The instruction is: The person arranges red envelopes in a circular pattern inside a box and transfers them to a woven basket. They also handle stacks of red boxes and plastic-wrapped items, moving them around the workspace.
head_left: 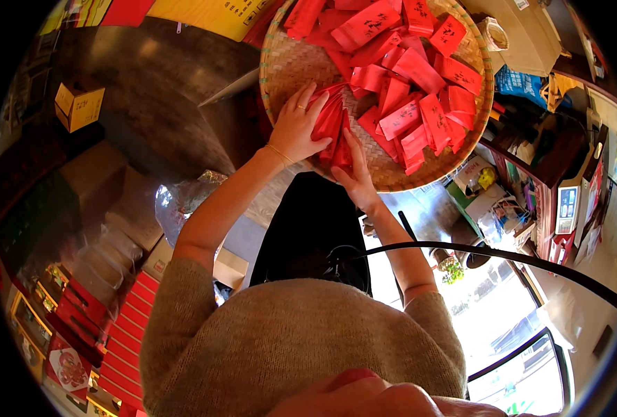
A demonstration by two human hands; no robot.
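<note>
A wide round bamboo tray [291, 76] is in front of me, heaped with small red packets [419, 69] bearing dark writing. At the tray's near left side, a row of red packets [333, 125] stands bunched together between my hands. My left hand [298, 128], with a ring and a thin bracelet, curls over the left side of this bunch. From the right, my right hand [355, 174] grips its near end, thumb and fingers around the packets. Parts of the packets are hidden under my fingers.
A yellow box [79, 108] sits at the left, and red and yellow packaging [211, 14] lies at the far edge. Cardboard cartons [524, 31] stand beyond the tray's right. Shelves with goods line the right. A black cable [503, 251] crosses the lower right.
</note>
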